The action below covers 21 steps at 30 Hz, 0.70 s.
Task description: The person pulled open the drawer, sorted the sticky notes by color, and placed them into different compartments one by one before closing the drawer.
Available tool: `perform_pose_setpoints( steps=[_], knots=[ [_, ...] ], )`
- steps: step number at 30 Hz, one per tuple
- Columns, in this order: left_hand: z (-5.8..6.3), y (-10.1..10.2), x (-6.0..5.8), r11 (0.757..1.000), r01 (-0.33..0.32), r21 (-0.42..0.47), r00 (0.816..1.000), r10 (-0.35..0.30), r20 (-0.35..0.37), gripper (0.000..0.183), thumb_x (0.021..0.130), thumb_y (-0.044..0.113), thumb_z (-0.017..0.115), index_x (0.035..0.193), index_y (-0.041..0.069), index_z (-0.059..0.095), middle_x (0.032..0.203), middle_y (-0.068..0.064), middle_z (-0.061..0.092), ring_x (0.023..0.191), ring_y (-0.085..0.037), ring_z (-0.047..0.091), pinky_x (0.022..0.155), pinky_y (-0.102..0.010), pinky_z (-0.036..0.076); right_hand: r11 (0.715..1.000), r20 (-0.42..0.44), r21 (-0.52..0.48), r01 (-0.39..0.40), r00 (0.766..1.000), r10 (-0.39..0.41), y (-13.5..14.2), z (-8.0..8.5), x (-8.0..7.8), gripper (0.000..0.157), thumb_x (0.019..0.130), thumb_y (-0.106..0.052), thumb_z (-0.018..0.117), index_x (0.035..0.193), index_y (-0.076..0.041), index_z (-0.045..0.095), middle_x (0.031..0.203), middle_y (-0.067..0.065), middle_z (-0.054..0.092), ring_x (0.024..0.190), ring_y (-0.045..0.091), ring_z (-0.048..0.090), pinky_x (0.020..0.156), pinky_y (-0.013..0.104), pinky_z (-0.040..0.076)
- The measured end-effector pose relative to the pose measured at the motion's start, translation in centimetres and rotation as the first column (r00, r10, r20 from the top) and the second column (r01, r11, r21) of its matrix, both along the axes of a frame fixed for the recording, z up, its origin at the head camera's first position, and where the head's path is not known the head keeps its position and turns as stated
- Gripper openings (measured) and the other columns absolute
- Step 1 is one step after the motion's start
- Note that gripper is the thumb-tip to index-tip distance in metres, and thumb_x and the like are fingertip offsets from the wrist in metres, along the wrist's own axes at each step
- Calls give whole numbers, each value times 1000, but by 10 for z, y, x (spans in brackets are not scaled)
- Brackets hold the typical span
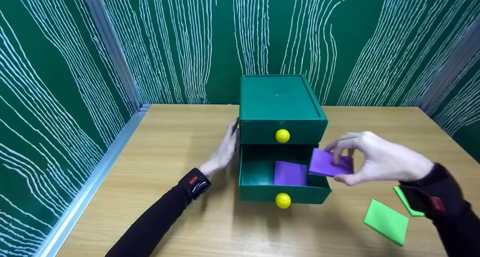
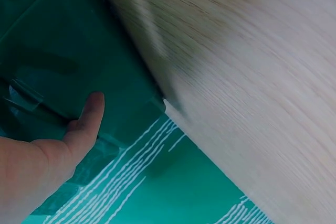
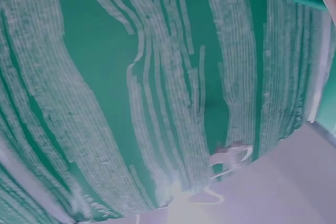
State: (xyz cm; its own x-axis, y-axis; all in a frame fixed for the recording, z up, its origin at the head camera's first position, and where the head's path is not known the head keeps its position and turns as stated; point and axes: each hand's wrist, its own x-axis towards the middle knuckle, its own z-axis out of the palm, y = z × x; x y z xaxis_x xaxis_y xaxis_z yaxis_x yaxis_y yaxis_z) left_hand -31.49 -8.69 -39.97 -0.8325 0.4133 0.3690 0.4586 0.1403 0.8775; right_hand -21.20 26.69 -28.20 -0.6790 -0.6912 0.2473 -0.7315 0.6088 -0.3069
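A small green drawer cabinet point(image 1: 277, 99) with yellow knobs stands on the table, its lower drawer point(image 1: 258, 194) pulled out. Inside that drawer lies a purple sticky-note pad point(image 1: 290, 173). My right hand point(image 1: 386, 157) pinches another purple sticky-note pad point(image 1: 322, 163) between thumb and fingers, tilted, at the drawer's right edge. Against the cabinet's left side rests my left hand point(image 1: 222, 154); its thumb point(image 2: 86, 124) lies extended along the green wall in the left wrist view. Only a sliver of the right hand enters the right wrist view.
Two light green sticky-note pads lie on the table at the right: one nearer pad point(image 1: 387, 223) and one pad point(image 1: 404, 202) partly covered by the right sleeve. Green walls point(image 1: 221, 84) with white wavy lines enclose the wooden table point(image 1: 180, 137). The upper drawer point(image 1: 258, 132) is closed.
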Motion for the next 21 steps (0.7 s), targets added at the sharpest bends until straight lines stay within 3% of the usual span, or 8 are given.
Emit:
perform_pose_setpoints(
  steps=[8, 15, 21],
  knots=[
    [2, 0, 0, 997, -53, -63, 999, 53, -7, 56, 108, 22, 20, 159, 2, 7, 168, -21, 8, 154, -39, 15, 125, -54, 18, 997, 11, 29, -70, 998, 69, -40, -3, -11, 25, 72, -30, 86, 77, -26, 61, 101, -4, 71, 85, 4, 58, 64, 18, 51],
    [3, 0, 0, 997, -52, -64, 998, 50, -23, 56, 108, 21, 19, 159, 2, 8, 168, -20, 10, 154, -37, 15, 125, -53, 19, 997, 20, 75, -32, 999, 31, -73, -12, -13, 30, 73, -44, 84, 79, -22, 63, 97, -3, 68, 87, 10, 55, 63, 18, 48],
    [2, 0, 0, 993, -82, -80, 997, 82, -6, 55, 109, 22, 20, 159, 3, 10, 167, -20, 13, 154, -38, 19, 124, -53, 22, 995, 41, 88, -52, 998, 49, -97, -16, -13, 32, 75, -45, 82, 81, -21, 62, 96, -4, 64, 89, 10, 55, 67, 19, 49]
  ],
)
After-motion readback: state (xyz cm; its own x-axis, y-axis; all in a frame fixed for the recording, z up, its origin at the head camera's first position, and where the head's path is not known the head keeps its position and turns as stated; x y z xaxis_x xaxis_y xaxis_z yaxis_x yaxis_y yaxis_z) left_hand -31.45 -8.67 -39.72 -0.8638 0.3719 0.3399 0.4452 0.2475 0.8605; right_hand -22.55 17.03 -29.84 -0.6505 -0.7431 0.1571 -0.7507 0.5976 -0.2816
